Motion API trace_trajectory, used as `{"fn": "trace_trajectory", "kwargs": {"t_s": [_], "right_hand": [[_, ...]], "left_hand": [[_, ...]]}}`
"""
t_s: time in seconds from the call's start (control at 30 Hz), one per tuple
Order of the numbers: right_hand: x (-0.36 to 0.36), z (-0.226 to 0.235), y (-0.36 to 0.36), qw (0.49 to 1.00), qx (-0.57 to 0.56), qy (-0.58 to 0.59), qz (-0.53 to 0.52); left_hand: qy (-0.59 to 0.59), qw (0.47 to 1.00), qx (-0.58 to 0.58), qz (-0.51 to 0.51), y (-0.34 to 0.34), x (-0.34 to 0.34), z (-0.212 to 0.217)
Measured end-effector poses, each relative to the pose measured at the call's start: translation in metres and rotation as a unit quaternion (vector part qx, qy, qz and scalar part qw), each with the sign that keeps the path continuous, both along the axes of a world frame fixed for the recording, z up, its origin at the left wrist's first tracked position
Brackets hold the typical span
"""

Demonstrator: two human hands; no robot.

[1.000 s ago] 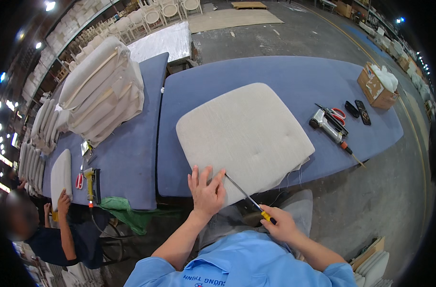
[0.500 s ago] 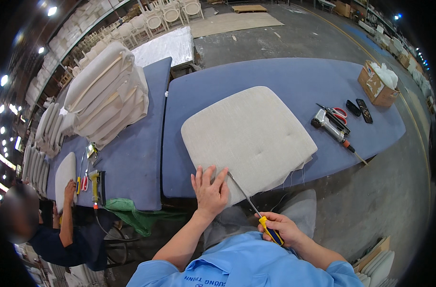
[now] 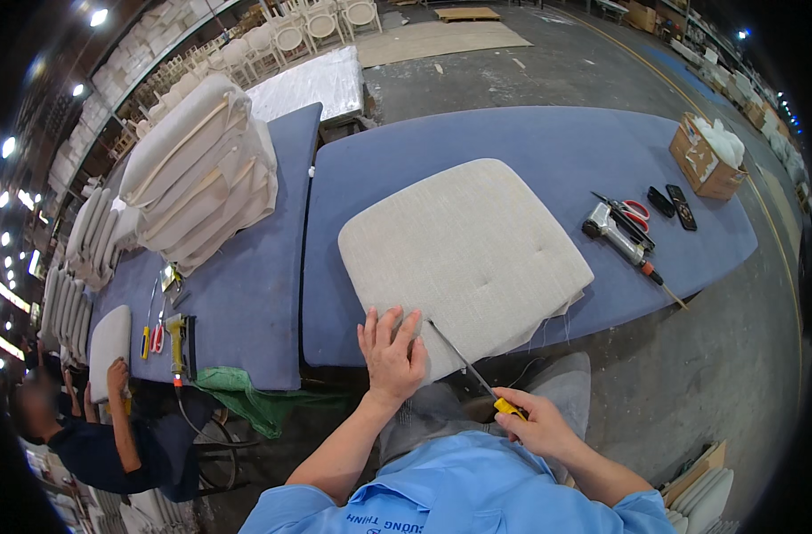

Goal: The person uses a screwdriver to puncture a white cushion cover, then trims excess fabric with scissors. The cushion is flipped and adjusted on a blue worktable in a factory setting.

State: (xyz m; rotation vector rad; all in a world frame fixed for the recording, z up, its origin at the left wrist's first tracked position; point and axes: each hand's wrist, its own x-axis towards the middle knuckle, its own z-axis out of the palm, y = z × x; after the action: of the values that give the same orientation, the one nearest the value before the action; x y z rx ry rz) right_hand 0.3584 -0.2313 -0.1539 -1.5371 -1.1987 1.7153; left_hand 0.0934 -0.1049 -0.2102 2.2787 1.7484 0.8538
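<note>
A pale beige upholstered seat pad [image 3: 464, 258] lies on the blue-covered table in front of me. My left hand [image 3: 393, 358] rests on its near left edge, fingers stretched out flat on the fabric. My right hand [image 3: 541, 424] is closed around the yellow handle of a screwdriver [image 3: 471, 367]. The long metal shaft slants up and left, its tip meeting the pad's fabric just right of my left fingertips. Whether the tip has gone into the fabric, I cannot tell. Loose threads and a raw fabric edge hang at the pad's near right corner.
Right of the pad lie a staple gun [image 3: 615, 238] with a hose, red-handled scissors [image 3: 635, 214] and a remote control [image 3: 681, 207]; a cardboard box [image 3: 708, 165] stands behind. A tall stack of covered pads [image 3: 201, 173] fills the left table. A co-worker [image 3: 112, 445] holds a pad [image 3: 109, 347].
My right hand has shifted slightly right and changed its grip, now covering more of the screwdriver's handle. My left hand stays nearly still. The co-worker's pad has moved left and turned its face outward.
</note>
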Motion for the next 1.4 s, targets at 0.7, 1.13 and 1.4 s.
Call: {"fn": "trace_trajectory", "kwargs": {"t_s": [0.7,1.13,1.4], "right_hand": [[-0.01,-0.052,0.01,0.944,-0.145,0.295,-0.03],[0.002,-0.05,0.029,0.922,-0.195,0.331,0.039],[-0.019,-0.044,0.016,0.948,0.225,-0.199,0.104]], "left_hand": [[0.003,1.0,0.016,-0.003,0.002,-0.001,0.002],[0.008,0.998,-0.021,-0.062,0.017,-0.005,0.002],[0.026,0.998,-0.03,-0.05,0.017,-0.003,0.001]]}}
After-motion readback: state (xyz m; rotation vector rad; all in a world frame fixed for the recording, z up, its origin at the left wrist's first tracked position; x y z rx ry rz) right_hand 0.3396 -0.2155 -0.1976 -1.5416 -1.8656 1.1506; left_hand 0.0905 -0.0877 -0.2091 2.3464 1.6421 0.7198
